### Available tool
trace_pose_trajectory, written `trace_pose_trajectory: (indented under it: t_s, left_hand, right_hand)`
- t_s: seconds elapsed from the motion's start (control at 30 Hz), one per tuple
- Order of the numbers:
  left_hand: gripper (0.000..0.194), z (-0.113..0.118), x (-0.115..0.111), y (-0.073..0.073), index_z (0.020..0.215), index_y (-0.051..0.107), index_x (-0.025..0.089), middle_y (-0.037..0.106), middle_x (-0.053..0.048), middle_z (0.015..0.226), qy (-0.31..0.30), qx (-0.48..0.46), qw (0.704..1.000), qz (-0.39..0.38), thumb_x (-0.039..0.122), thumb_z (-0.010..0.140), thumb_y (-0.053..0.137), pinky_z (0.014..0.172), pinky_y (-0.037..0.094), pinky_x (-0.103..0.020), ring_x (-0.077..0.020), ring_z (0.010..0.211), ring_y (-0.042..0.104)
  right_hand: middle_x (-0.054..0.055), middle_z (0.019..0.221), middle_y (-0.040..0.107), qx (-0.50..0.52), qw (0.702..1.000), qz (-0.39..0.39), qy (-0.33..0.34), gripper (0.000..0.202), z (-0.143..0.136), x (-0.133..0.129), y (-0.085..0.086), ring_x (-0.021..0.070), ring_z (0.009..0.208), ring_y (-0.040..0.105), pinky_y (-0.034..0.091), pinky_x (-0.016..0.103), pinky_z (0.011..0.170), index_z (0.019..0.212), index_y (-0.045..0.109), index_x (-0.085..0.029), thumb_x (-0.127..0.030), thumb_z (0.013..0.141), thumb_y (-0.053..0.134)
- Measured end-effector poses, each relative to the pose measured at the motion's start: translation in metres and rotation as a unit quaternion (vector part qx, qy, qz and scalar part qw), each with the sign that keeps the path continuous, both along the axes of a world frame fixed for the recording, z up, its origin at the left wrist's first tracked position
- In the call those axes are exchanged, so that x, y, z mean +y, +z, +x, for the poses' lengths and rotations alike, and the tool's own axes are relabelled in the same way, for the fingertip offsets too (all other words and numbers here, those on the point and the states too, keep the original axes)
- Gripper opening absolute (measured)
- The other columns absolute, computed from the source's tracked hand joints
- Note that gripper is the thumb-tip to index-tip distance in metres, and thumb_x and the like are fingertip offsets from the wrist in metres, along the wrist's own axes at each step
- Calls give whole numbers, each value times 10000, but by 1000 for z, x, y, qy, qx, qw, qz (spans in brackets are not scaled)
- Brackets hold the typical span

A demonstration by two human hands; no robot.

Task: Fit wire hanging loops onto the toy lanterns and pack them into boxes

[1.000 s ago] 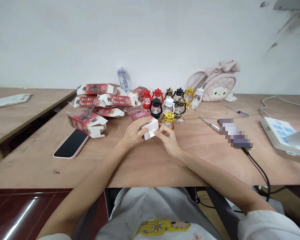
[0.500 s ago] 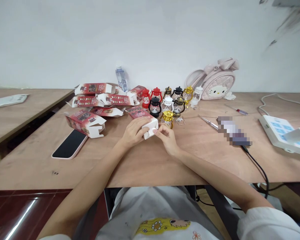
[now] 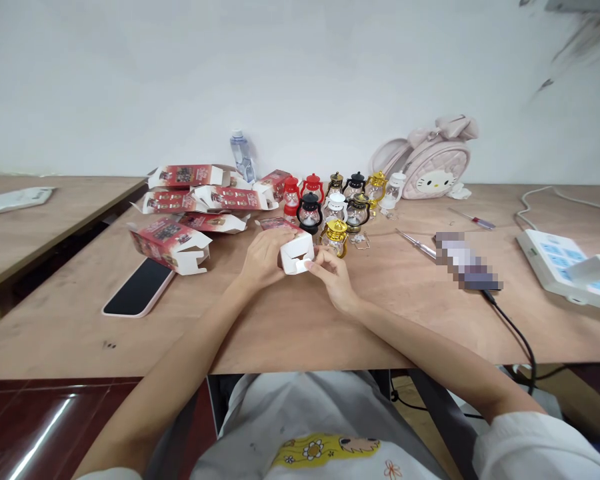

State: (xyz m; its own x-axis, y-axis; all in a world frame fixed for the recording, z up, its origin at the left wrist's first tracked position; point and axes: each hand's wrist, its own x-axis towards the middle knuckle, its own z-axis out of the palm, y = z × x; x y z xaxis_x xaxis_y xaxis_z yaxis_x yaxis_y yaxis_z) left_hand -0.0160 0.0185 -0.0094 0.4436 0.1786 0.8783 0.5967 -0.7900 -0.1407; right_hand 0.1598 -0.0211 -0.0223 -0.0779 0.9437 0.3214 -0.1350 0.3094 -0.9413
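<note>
My left hand (image 3: 267, 261) is wrapped round a small red-and-white cardboard box (image 3: 296, 251), whose white end faces me. At that end the flaps are folded partway in, with a gap showing between them. My right hand (image 3: 331, 273) pinches a white flap at the box's right edge with thumb and fingers. Just beyond my right hand stands a gold mini lantern (image 3: 336, 235). Behind it several more small lanterns stand together, among them a black lantern (image 3: 310, 213), a white lantern (image 3: 335, 208) and a red lantern (image 3: 291, 195).
Red cardboard boxes (image 3: 167, 241) with open flaps lie in a pile at left, near a phone (image 3: 139, 289). A water bottle (image 3: 241, 157) and a pink bag (image 3: 437, 163) stand by the wall. At right are screwdrivers (image 3: 416, 243), a blurred phone on a cable and a power strip (image 3: 563, 267).
The box has turned so its white end faces me more squarely, and a gap now shows between its flaps. My left hand has shifted slightly left; my right hand stays at the flap.
</note>
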Motion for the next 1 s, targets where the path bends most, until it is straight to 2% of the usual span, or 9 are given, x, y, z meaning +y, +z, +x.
trace_pose_trajectory:
  t_s: [0.27,0.43,0.77,1.0]
  left_hand:
    - [479,-5,1,-5,1223,470,173,671,-138,1106,23,33,999,-26,348,806,629,852,529,-387,-243,1027,650]
    - [549,-3,2,-4,1263,445,152,666,-149,1108,9,27,1000,8,329,790,661,852,526,-379,-247,1037,641]
    - [549,-4,1,-2,1270,430,171,665,-136,1131,19,21,1000,-6,356,801,647,880,511,-379,-242,1068,637]
    - [472,-4,0,-1,1233,464,189,662,-130,1145,19,36,999,-23,338,818,634,895,501,-384,-236,1080,630]
  right_hand:
    - [17,900,504,-5,1000,-2,-11,413,-1,0,-1,192,992,495,373,332,900,561,483,-203,-532,686,698]
    - [15,890,500,7,1000,9,-7,363,-2,-2,-1,178,947,504,387,319,863,601,532,-210,-516,705,696]
    - [24,935,495,-13,999,52,-13,317,-1,-5,1,185,996,496,405,327,880,671,592,-234,-534,751,656]
    - [33,975,517,-32,998,28,-34,309,-1,-5,-1,193,1023,498,424,339,890,774,667,-262,-568,754,639]
